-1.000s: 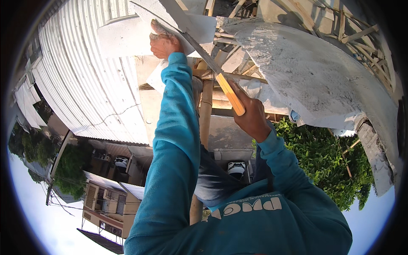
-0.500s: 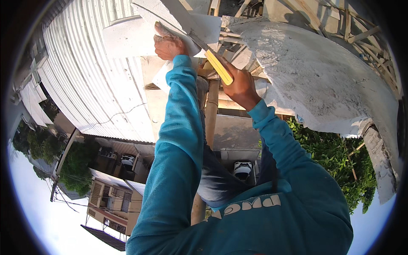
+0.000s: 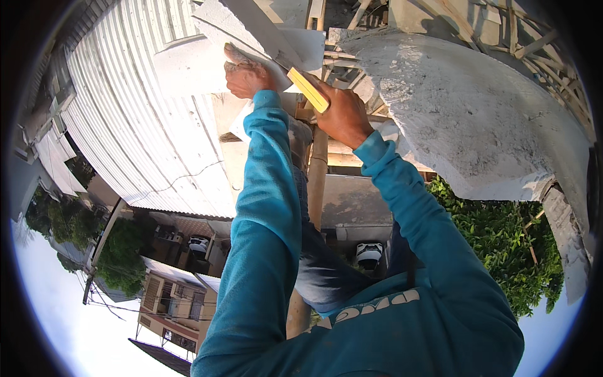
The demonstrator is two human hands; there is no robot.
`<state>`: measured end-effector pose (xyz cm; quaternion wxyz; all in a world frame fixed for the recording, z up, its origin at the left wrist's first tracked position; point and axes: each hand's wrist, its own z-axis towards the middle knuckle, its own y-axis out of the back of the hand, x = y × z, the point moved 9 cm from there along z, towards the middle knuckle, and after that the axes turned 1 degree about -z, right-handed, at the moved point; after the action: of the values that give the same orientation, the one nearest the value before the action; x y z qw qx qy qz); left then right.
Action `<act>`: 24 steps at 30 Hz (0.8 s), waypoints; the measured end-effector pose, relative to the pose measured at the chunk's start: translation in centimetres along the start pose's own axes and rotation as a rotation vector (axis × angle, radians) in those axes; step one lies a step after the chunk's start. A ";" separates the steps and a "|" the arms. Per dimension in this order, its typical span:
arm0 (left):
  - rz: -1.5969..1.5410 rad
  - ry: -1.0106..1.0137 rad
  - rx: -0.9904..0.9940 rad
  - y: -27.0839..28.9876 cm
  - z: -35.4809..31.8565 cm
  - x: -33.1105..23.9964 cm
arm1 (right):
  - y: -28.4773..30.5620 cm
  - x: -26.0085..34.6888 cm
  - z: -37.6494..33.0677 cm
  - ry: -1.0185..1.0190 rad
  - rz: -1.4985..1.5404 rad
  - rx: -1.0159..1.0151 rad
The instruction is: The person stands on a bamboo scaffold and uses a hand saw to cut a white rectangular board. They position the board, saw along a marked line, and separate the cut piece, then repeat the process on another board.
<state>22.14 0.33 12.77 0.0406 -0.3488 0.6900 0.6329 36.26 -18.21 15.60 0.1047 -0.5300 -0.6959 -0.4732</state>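
Note:
A pale grey-white lightweight block (image 3: 242,28) lies at the top centre over a flat white board (image 3: 182,68). My left hand (image 3: 248,74) grips the block's near edge, its thumb pointing up along it. My right hand (image 3: 344,112) is closed round the yellow handle (image 3: 308,90) of what looks like a handsaw. Its dark blade runs up and left from the handle along the block's right side. Most of the blade is hidden against the block, so I cannot tell how deep it sits.
White corrugated roofing (image 3: 144,125) spreads to the left. A rough grey concrete slab (image 3: 458,107) curves across the right. A bamboo pole (image 3: 318,176) stands beside my legs, with wooden pieces around it. Far below are a parked vehicle (image 3: 369,254), green bushes (image 3: 477,232) and a house (image 3: 173,298).
My right hand and the saw handle have moved up and left, towards the block. My left hand keeps its hold on the block. The whole view has shifted slightly.

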 end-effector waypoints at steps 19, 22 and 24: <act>0.052 0.036 -0.020 0.9 0.1 1.6 | -0.4 -1.1 -7.7 0.003 0.129 -0.008; -0.026 0.029 -0.057 1.8 -0.1 1.6 | 2.2 -1.2 -14.0 0.081 0.205 -0.105; 0.028 0.026 -0.014 1.0 -0.2 2.7 | 2.4 -1.8 -13.6 0.085 0.208 -0.078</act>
<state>19.66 -1.06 12.34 0.0203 -0.3474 0.6908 0.6339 34.21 -29.84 22.94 0.1619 -0.5825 -0.6133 -0.5083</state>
